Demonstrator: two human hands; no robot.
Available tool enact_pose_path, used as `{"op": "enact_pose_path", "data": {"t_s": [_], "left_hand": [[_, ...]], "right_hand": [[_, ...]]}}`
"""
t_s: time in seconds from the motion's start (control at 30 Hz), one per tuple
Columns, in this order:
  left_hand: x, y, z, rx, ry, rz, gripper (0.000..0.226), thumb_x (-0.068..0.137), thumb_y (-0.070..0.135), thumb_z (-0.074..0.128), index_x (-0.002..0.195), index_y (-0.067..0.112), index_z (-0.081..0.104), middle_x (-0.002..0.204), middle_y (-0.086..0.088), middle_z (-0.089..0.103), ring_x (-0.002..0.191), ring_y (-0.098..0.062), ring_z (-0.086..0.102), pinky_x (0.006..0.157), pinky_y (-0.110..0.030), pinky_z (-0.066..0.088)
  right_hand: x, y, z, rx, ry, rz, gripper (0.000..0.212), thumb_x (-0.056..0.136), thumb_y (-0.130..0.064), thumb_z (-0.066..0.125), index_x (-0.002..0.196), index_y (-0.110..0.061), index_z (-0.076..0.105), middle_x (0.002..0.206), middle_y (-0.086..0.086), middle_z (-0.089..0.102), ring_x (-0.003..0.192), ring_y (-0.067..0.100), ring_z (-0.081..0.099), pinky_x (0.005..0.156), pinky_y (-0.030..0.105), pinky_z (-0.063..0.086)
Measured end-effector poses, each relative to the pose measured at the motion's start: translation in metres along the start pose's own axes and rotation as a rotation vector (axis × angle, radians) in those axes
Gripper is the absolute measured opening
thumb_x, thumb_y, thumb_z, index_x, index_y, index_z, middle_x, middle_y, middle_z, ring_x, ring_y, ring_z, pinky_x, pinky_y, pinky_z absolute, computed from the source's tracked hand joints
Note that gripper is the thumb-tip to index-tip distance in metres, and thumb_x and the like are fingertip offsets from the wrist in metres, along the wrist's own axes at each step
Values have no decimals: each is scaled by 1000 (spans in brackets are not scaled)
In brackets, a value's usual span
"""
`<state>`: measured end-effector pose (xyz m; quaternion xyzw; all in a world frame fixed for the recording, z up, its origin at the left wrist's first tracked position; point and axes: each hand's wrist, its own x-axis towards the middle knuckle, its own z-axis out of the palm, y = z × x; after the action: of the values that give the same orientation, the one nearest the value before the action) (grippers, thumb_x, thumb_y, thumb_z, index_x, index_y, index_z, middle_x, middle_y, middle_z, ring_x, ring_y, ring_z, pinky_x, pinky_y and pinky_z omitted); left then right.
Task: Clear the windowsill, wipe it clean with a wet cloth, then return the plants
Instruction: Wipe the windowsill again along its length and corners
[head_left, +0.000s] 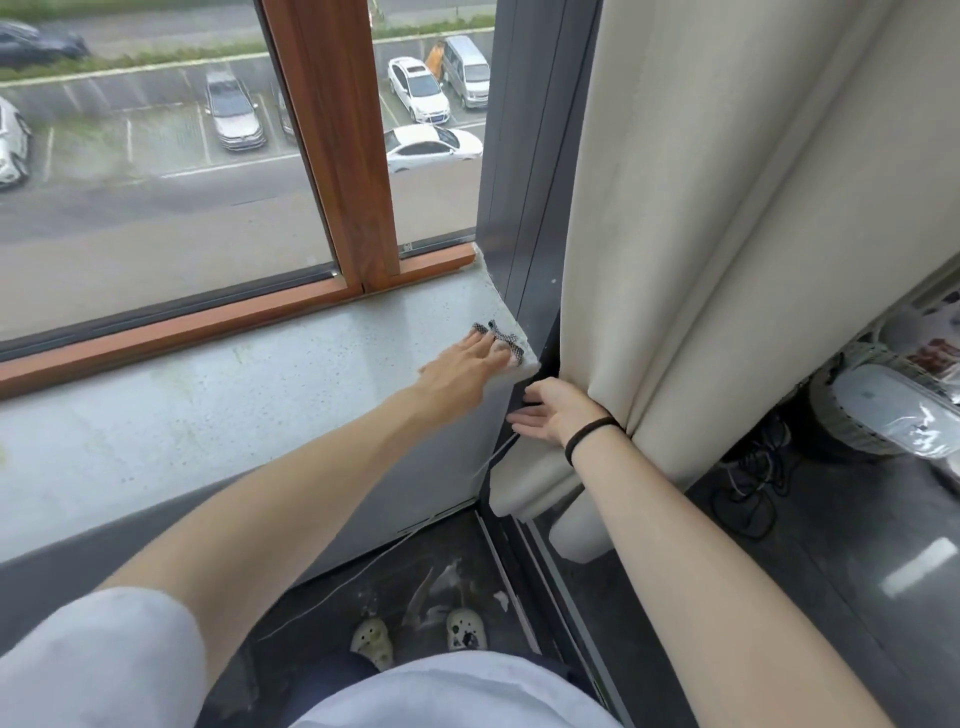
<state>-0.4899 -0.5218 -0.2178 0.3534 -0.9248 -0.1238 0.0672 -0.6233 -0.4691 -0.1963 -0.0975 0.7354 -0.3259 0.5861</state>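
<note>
Windowsill (260, 395) holds one cloth (503, 339) under flat left hand (462, 366); right hand (556, 410), fingers straight, touches one curtain (701, 260).

Upper-floor room, prob. a flat. Grey stone windowsill (234, 405) under the left hand (467, 364), wood-framed window (337, 145) beyond it, car park (156, 114) far below outside. Cream curtain (701, 234) just right of the right hand (556, 410); wicker basket (831, 431) & cables (753, 483) further right on dark glossy floor (857, 597). Slippers (371, 644) nearer than both hands.

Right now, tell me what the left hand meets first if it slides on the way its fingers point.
Probably the dark frame post ending the windowsill on the right; the left hand presses the cloth just short of it.
</note>
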Motion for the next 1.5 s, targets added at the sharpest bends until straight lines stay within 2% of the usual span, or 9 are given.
{"op": "enact_pose_path", "data": {"t_s": [0.2, 0.33, 0.47, 0.53, 0.63, 0.8, 1.03, 1.17, 1.5], "left_hand": [[-25, -25, -4, -22, 9, 50, 70, 80, -18, 36, 142, 16, 41, 153, -8, 28, 143, -23, 21, 109, -29, 28], [20, -55, -9, 46, -34, -99, 61, 78, -14, 42, 133, 12, 49, 131, -10, 45, 129, -29, 35, 112, -38, 24], [12, -53, 3, 88, -8, -31, 46, 78, -8, 47, 119, 10, 56, 113, -9, 53, 108, -28, 48, 89, -36, 42], [-10, -53, 4, 147, -2, 80, 40, 80, -6, 53, 117, 9, 54, 113, -9, 53, 106, -28, 50, 75, -38, 50], [-2, -50, -13, 293, -27, 48, 43, 86, -8, 43, 129, -1, 43, 126, -19, 48, 111, -36, 50, 79, -44, 52], [69, -34, -56, 450, 246, -277, 50, 74, -13, 49, 123, -2, 50, 109, -17, 57, 97, -32, 57, 73, -36, 48], [103, -64, -31, 542, 41, -384, 47, 73, 3, 30, 90, 14, 72, 87, -3, 64, 77, -20, 60, 61, -29, 46], [87, -77, -31, 648, 3, -333, 36, 89, 2, 35, 119, 3, 56, 114, -12, 53, 103, -28, 51, 78, -35, 41], [98, -54, -38, 723, -60, -477, 36, 93, 3, 34, 123, -5, 51, 121, -20, 44, 106, -32, 46, 87, -45, 44]], "right_hand": [[-10, -10, 14, 63, -49, 32, 44, 96, -12, 48, 135, 7, 38, 138, 25, 45, 124, 37, 49, 97, 41, 42], [-19, -16, 30, 230, -34, 32, 50, 97, -28, 51, 136, 1, 38, 137, 23, 46, 127, 36, 47, 105, 44, 37], [-21, -21, 43, 420, -19, 46, 24, 99, -30, 48, 100, -7, 53, 111, 9, 61, 123, 29, 52, 98, 41, 42], [-13, -21, 49, 422, 10, 8, 22, 102, -14, 38, 104, -1, 54, 109, 14, 60, 124, 32, 50, 104, 44, 39], [-20, -26, 55, 431, 77, -12, 33, 100, 1, 26, 70, 2, 40, 92, 13, 59, 85, 28, 56, 111, 47, 28], [-5, -26, 53, 480, 82, 9, 34, 101, -5, 37, 134, 4, 37, 145, 20, 38, 132, 35, 40, 110, 50, 30], [10, -29, 56, 392, 155, 25, 41, 96, 1, 46, 136, 0, 38, 136, 23, 46, 124, 43, 46, 96, 65, 37], [9, -29, 56, 384, 181, 19, 38, 96, 2, 45, 135, 2, 40, 132, 24, 50, 121, 44, 48, 95, 64, 38], [0, -31, 55, 369, 128, 27, 38, 101, -6, 41, 137, 5, 38, 140, 22, 43, 128, 40, 42, 106, 57, 31]]}}
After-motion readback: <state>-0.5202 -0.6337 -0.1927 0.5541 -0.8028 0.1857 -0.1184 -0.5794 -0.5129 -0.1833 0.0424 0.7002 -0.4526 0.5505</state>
